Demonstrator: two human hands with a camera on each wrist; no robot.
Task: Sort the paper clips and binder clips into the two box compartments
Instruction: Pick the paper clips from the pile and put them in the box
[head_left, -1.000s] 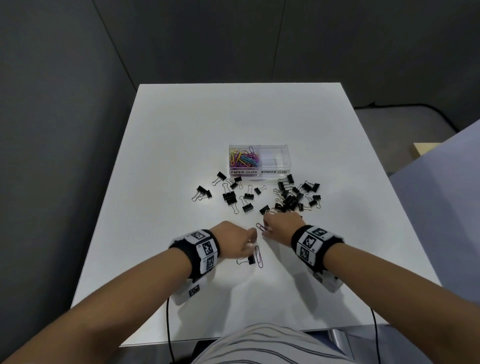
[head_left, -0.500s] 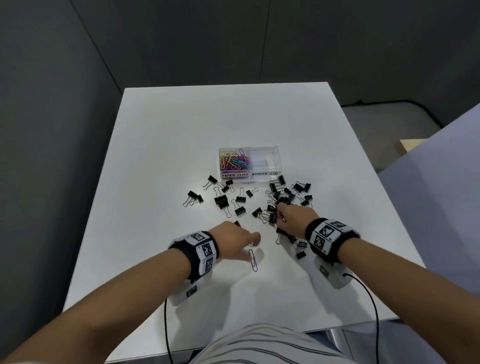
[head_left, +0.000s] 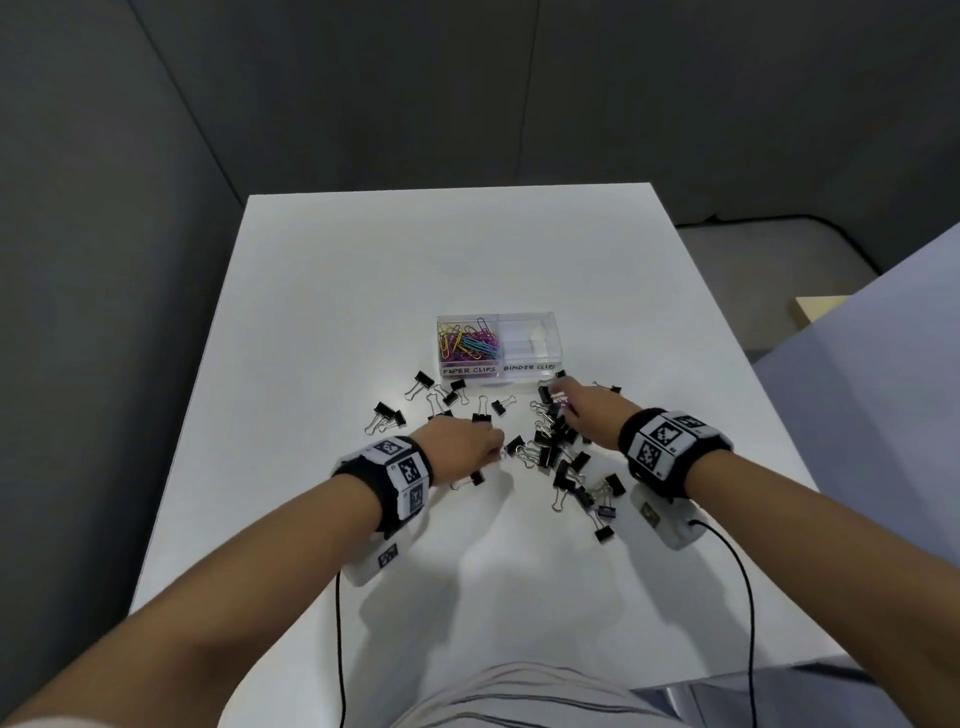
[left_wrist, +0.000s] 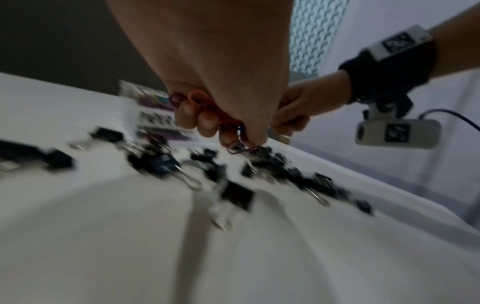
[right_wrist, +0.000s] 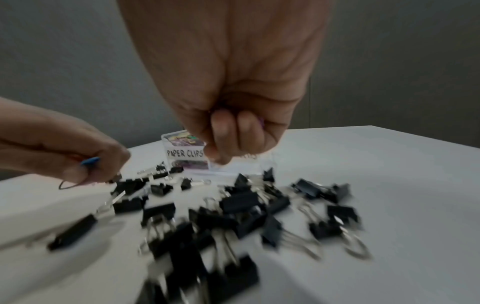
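A clear two-part box (head_left: 554, 338) stands mid-table. Its left part, labelled PAPER CLIPS, holds several coloured paper clips (head_left: 467, 340); the right part (head_left: 530, 343), labelled BINDER CLIPS, holds nothing. Black binder clips (head_left: 553, 447) lie scattered in front of it, also in the right wrist view (right_wrist: 241, 205). My left hand (head_left: 493, 449) hovers over the left of the scatter, fingers curled round red and dark paper clips (left_wrist: 205, 107). My right hand (head_left: 558, 395) is just before the box, fingers curled (right_wrist: 228, 144), with a purple clip tip (right_wrist: 261, 121) showing in its fist.
The white table (head_left: 363, 270) stretches well beyond the box, with dark grey walls behind and to the left. A pale raised surface (head_left: 883, 364) lies off the right edge. Thin black cables (head_left: 340, 649) hang from both wrist cameras near the front edge.
Both hands moved forward towards the box, the right one further. The paper clip that lay on the table by my left hand is gone from the table.
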